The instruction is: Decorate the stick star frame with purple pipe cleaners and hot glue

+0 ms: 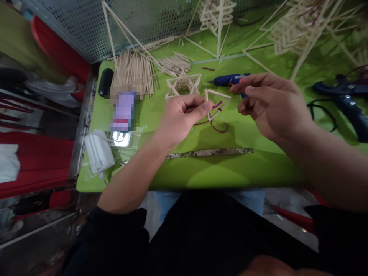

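Observation:
My left hand point(184, 117) pinches a small triangle of wooden sticks point(219, 93) between thumb and fingers. A purple-red cord point(220, 131) is tied to the triangle, and its loose end curls down over the green tabletop. To the right, my right hand point(271, 99) hovers apart from the triangle, fingers loosely bent and spread, with nothing visible in them. Just behind that hand lies a blue glue gun point(227, 79), partly covered by the fingers. A star-shaped stick frame point(184, 86) sits beyond my left hand.
Bundled sticks point(133, 73) and shorter sticks point(175, 63) lie at the back left, near a phone point(123, 111) and white power bank point(99, 151). Larger stick structures point(217, 17) stand behind. A blue-handled cutter point(349, 99) lies right; a patterned strip point(212, 152) lies in front.

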